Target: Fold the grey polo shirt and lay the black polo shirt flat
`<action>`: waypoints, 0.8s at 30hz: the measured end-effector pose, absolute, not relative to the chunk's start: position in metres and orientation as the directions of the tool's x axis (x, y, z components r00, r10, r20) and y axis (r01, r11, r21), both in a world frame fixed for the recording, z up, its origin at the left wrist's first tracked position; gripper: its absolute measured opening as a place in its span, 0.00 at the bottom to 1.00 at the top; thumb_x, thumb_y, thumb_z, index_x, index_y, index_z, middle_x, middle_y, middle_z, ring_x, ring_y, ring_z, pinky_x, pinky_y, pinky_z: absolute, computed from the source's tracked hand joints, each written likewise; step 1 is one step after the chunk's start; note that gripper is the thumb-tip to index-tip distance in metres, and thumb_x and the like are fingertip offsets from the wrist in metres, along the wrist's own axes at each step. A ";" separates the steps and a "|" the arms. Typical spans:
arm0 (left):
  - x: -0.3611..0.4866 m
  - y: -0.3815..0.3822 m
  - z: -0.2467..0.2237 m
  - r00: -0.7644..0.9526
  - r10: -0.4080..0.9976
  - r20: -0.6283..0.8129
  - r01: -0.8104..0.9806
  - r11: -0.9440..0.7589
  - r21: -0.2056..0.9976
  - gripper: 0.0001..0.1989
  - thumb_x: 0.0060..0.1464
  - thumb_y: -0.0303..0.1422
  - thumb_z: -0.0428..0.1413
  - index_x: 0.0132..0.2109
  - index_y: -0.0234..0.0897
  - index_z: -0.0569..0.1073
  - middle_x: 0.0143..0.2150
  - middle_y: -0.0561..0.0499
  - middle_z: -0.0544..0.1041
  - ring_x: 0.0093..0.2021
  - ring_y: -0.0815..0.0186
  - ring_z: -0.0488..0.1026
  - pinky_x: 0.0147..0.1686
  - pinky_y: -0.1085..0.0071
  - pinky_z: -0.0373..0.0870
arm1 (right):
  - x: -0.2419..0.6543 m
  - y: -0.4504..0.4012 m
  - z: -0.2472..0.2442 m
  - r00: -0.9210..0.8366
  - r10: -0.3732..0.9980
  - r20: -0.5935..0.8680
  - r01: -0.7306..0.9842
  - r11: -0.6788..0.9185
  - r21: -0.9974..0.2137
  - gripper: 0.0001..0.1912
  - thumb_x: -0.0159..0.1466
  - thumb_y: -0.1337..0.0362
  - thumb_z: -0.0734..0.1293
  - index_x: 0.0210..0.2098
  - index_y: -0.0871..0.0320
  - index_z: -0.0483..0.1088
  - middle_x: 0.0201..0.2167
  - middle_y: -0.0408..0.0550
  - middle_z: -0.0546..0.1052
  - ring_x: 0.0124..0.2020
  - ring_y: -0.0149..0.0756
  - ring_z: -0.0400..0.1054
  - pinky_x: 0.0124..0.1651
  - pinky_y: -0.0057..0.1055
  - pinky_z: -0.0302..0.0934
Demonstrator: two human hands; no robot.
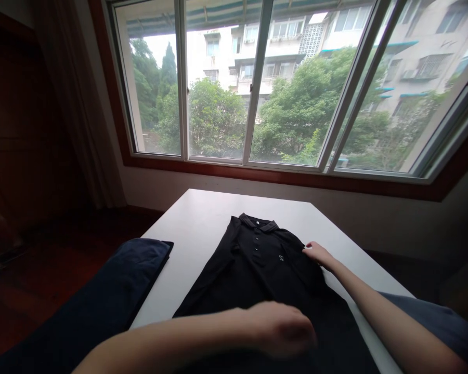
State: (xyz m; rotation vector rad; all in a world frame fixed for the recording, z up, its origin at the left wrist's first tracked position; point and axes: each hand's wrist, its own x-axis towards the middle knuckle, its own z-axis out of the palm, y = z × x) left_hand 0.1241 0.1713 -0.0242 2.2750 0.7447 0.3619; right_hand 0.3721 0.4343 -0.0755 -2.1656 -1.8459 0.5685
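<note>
A black long-bodied polo shirt (265, 280) lies front up on the white table, its collar toward the window and a small light logo on the chest. My right hand (317, 253) pinches the shirt's edge near the shoulder on the right side. Over the lower front of the shirt is my left hand (283, 330), its forearm crossing from the left. Those fingers point down and are blurred and partly hidden, so I cannot see whether they grip the fabric. The lower part of the shirt runs out of view.
The white table (203, 213) narrows toward the wall below a wide sliding window (253, 88). Dark blue folded cloth (132, 270) lies along the table's left edge. More blue cloth (425, 311) shows behind my right forearm. A curtain (74, 104) hangs at left.
</note>
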 end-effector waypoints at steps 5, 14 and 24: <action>0.065 0.309 -0.018 0.456 0.886 0.085 0.789 -0.446 0.423 0.12 0.60 0.28 0.50 0.48 0.40 0.73 0.51 0.50 0.74 0.50 0.66 0.72 0.52 0.74 0.67 | 0.358 0.457 -0.074 0.076 0.993 -0.087 0.918 -0.103 -0.383 0.27 0.64 0.59 0.60 0.59 0.67 0.60 0.46 0.59 0.75 0.42 0.41 0.72 0.40 0.31 0.63; 0.040 0.411 -0.050 0.210 0.976 0.062 0.955 -0.218 0.199 0.23 0.57 0.36 0.53 0.59 0.38 0.64 0.64 0.39 0.62 0.64 0.50 0.58 0.60 0.49 0.58 | 0.325 0.470 -0.069 -0.004 0.993 0.120 0.984 0.026 -0.177 0.22 0.64 0.65 0.59 0.57 0.58 0.65 0.58 0.60 0.66 0.58 0.52 0.61 0.53 0.46 0.58; 0.051 0.454 -0.093 0.218 0.976 0.024 0.954 -0.218 0.206 0.28 0.64 0.46 0.40 0.67 0.45 0.57 0.70 0.45 0.56 0.69 0.51 0.50 0.64 0.43 0.48 | 0.274 0.480 -0.075 -0.221 0.975 -0.002 0.975 0.221 0.028 0.17 0.62 0.70 0.58 0.48 0.65 0.71 0.50 0.62 0.73 0.51 0.49 0.69 0.49 0.38 0.61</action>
